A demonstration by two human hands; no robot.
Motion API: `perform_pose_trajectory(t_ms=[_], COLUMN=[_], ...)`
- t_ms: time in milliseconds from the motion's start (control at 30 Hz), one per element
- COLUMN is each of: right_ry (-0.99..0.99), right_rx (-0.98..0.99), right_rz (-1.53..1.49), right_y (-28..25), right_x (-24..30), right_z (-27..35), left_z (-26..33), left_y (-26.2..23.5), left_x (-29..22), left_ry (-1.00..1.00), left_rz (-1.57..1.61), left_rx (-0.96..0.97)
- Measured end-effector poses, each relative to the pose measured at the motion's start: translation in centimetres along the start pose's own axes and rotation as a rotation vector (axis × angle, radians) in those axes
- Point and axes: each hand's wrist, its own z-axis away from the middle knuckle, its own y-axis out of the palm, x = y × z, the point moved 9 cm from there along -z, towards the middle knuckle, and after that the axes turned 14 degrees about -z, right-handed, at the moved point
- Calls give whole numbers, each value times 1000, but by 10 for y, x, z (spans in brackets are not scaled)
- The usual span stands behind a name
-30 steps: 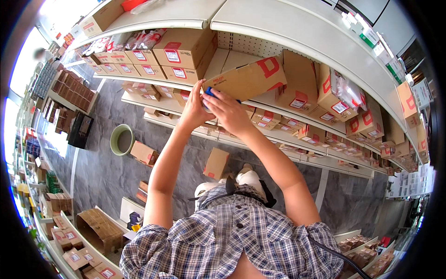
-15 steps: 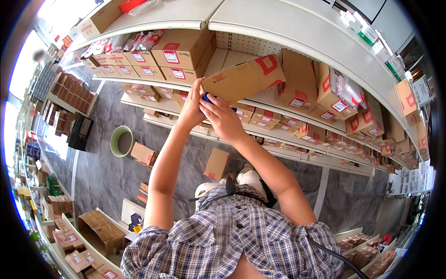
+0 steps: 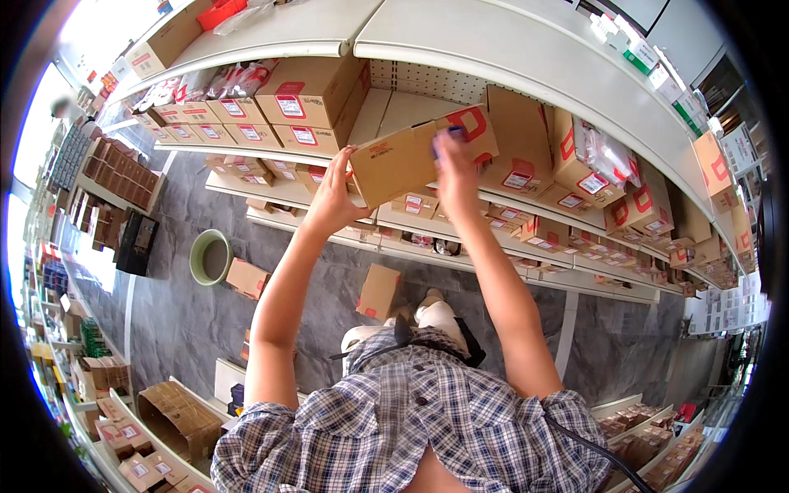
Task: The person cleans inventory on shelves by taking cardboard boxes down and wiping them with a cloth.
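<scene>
- 1 cardboard box [image 3: 396, 164] is at the shelf [image 3: 408, 108] edge, long axis left to right.
- Left hand [image 3: 333, 197], half open, holds its left end.
- Right hand [image 3: 456, 177], blurred, curls around a blue object [image 3: 457, 131], near its right part.

L hand [image 3: 331, 199] grips brn box [image 3: 396, 167], R hand [image 3: 454, 172] w/ blurry blue item [image 3: 457, 131] by it

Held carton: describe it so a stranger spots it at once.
Find the off-white shelving facing the person. There, the left hand grips the left end of a long brown carton with red printing. Unlike the neighbouring boxes, it slants out past its shelf's front edge.
</scene>
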Motion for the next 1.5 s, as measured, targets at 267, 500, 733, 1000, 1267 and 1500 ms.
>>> perform_pose_trajectory(t_ms=[267,500,733,1000,1267,1500], right_ry=[120,-111,154,283,317,352], right_rx=[-186,70,-79,-156,-227,-412], right_rz=[278,121,45,133,130,-158], right_y=[-49,7,-58,-62,-61,-86], right_x=[-50,16,-76,-50,-29,-34], right_z=[-28,-33,-49,-23,-14,15], left_z=[0,2,-8,-31,-58,-80], left_y=[1,1,0,-13,71,80], left_x=[-6,2,-3,-36,-125,-135], left_ry=[53,9,25,113,294,396], left_rz=[-36,0,11,-1007,-828,-733], left_rx=[-15,17,47,83,122,37])
